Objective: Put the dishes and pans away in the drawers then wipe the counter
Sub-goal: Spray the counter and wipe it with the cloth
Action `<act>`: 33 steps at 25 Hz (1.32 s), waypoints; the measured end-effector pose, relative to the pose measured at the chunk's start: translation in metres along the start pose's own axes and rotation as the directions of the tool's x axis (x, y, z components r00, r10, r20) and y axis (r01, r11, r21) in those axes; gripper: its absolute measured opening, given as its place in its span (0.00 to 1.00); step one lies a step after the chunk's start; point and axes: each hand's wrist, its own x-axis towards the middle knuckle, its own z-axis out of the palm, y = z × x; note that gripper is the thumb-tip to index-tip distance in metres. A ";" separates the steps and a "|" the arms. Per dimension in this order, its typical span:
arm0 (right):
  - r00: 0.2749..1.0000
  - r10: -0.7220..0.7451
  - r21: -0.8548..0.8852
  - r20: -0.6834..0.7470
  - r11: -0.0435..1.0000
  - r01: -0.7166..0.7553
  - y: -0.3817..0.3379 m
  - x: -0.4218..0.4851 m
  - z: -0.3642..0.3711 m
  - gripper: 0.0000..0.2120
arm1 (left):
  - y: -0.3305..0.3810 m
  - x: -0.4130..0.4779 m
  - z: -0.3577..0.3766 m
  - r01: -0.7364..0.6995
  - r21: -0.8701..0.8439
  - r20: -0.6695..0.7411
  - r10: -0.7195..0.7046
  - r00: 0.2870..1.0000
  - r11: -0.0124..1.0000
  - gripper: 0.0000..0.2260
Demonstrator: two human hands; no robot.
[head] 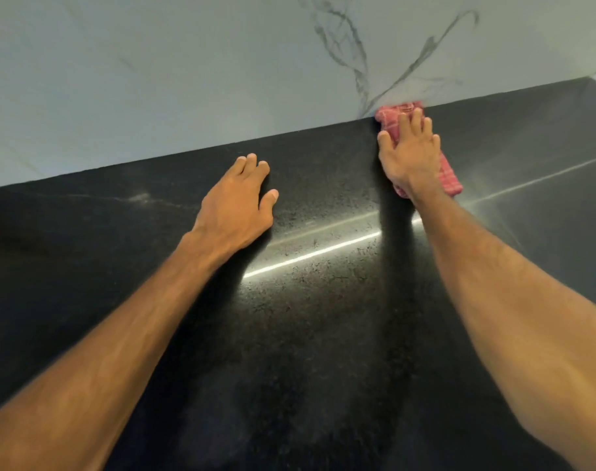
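Note:
A black speckled counter (317,300) fills the lower view. My right hand (410,158) presses flat on a pink checked cloth (447,176), fingers spread, at the back of the counter where it meets the wall. Part of the cloth pokes out past my fingertips against the wall, and part trails behind my wrist. My left hand (237,205) rests palm down on the bare counter to the left, fingers apart, holding nothing. No dishes or pans are in view.
A pale marble-veined wall (221,69) rises straight behind the counter. A bright reflected strip of light (310,254) crosses the counter between my arms. The counter runs on to the right past a corner of the wall.

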 end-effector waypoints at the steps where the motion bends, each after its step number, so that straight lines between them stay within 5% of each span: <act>1: 0.999 -0.045 -0.008 0.014 0.999 0.045 -0.015 -0.011 0.003 0.33 | -0.003 0.001 -0.003 0.003 -0.008 0.031 -0.003 1.000 1.000 0.25; 7: 0.903 -0.425 0.079 0.063 0.904 0.420 -0.121 -0.104 0.028 0.28 | -0.007 0.006 -0.011 0.061 -0.141 0.118 -0.045 0.992 0.988 0.22; 12: 0.877 -0.478 0.210 0.048 0.863 0.459 -0.114 -0.170 0.026 0.24 | 0.010 -0.052 -0.005 0.113 -0.163 0.033 -0.109 0.993 0.980 0.14; 19: 0.845 -0.528 0.405 0.081 0.792 0.457 -0.077 -0.367 -0.002 0.22 | 0.054 -0.245 -0.023 0.244 -0.191 0.143 -0.219 0.965 0.951 0.12; 23: 0.771 -0.496 0.625 0.398 0.762 0.167 -0.076 -0.462 -0.063 0.20 | 0.100 -0.373 -0.066 0.468 -0.301 0.232 -0.412 0.881 0.831 0.18; 25: 0.637 -0.498 0.771 0.588 0.582 -0.258 -0.090 -0.498 -0.094 0.18 | 0.113 -0.420 -0.083 0.552 -0.377 0.215 -0.509 0.834 0.744 0.15; 27: 0.547 -0.475 0.724 0.689 0.435 -0.535 -0.106 -0.527 -0.115 0.18 | 0.119 -0.461 -0.104 0.600 -0.493 0.162 -0.611 0.775 0.630 0.15; 30: 0.458 -0.498 0.662 0.737 0.394 -0.637 -0.139 -0.570 -0.150 0.21 | 0.104 -0.506 -0.144 0.627 -0.691 0.172 -0.760 0.627 0.361 0.30; 33: 0.382 -0.530 0.612 0.757 0.369 -0.700 -0.182 -0.611 -0.172 0.27 | 0.070 -0.545 -0.189 0.542 -0.815 0.225 -0.750 0.622 0.205 0.33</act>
